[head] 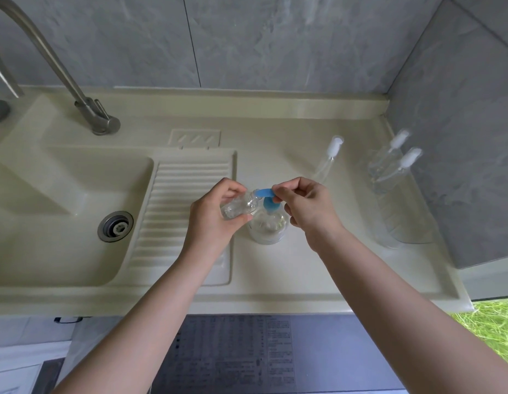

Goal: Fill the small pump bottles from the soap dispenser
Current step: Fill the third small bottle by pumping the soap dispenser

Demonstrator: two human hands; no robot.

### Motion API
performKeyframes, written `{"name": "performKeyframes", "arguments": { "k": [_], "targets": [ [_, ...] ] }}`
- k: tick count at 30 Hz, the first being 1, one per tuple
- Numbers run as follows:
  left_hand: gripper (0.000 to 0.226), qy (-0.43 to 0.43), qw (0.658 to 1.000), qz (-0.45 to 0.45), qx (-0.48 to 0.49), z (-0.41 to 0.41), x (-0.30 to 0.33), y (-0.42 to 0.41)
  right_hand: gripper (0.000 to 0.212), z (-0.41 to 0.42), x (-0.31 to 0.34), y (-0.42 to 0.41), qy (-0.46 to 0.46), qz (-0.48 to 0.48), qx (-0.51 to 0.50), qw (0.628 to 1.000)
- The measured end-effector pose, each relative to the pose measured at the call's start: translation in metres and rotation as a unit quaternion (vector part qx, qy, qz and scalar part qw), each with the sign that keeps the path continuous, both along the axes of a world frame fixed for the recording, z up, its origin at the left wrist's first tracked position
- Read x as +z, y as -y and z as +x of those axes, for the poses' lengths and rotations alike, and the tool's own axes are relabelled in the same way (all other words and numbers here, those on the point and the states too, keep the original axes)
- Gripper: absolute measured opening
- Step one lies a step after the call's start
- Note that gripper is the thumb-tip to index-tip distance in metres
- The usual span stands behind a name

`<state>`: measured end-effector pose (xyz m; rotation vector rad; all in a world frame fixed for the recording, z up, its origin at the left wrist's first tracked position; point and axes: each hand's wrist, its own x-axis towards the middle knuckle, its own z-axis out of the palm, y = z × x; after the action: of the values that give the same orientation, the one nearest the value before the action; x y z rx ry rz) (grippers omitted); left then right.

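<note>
Head view: the left hand has its grip curled round a small clear bottle, tilted so its open neck meets the blue pump spout of the soap dispenser standing on the surface; right hand fingertips pinch the spout's head.

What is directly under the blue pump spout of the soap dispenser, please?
The open neck of the small clear bottle, gripped tilted in the left hand, meets the spout. The right hand hides the spout's rear.
</note>
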<state>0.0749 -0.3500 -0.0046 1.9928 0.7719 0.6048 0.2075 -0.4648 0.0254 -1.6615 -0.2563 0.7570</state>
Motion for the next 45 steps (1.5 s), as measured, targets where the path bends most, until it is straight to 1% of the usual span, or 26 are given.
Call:
{"name": "performKeyframes", "arguments": {
  "k": [4,8,16,22,28,34,37,41,45],
  "targets": [
    [0.041,-0.004,1.000,-0.001,-0.001,-0.0006,-0.0015,0.0003,0.013,-0.0038,-0.0078,-0.0017,0.035,-0.010,-0.007,0.999],
    [0.041,-0.008,1.000,-0.004,0.000,-0.0005,-0.0010,-0.0004,0.010,-0.0015,-0.0034,-0.0015,-0.006,-0.002,-0.009,1.000],
    [0.040,0.000,1.000,0.000,-0.004,-0.0009,-0.0002,0.0008,0.013,-0.0007,-0.0025,0.0007,-0.007,0.007,0.006,1.000],
    [0.041,-0.001,1.000,-0.006,0.002,0.0006,-0.0011,0.0018,0.014,0.0011,-0.0007,0.0001,-0.016,-0.016,0.003,1.000],
    [0.040,0.000,1.000,-0.007,-0.002,0.0011,-0.0013,0.0010,0.013,0.0008,-0.0041,-0.0027,0.025,-0.020,0.016,0.999],
    [0.042,-0.008,1.000,-0.009,0.003,0.0022,-0.0041,0.0001,0.012,0.0031,-0.0026,-0.0036,0.023,-0.033,0.014,0.999],
    [0.041,0.003,1.000,-0.004,0.006,0.0018,-0.0036,0.0015,0.010,0.0042,-0.0017,-0.0023,0.023,-0.030,0.018,0.999],
    [0.041,0.007,1.000,0.001,0.007,-0.0002,-0.0051,0.0009,0.013,0.0017,-0.0052,-0.0037,0.033,-0.025,0.020,0.999],
    [0.041,0.010,1.000,0.003,0.002,-0.0006,-0.0024,0.0002,0.012,0.0018,-0.0027,-0.0039,-0.004,-0.025,0.024,0.999]
  ]
}}
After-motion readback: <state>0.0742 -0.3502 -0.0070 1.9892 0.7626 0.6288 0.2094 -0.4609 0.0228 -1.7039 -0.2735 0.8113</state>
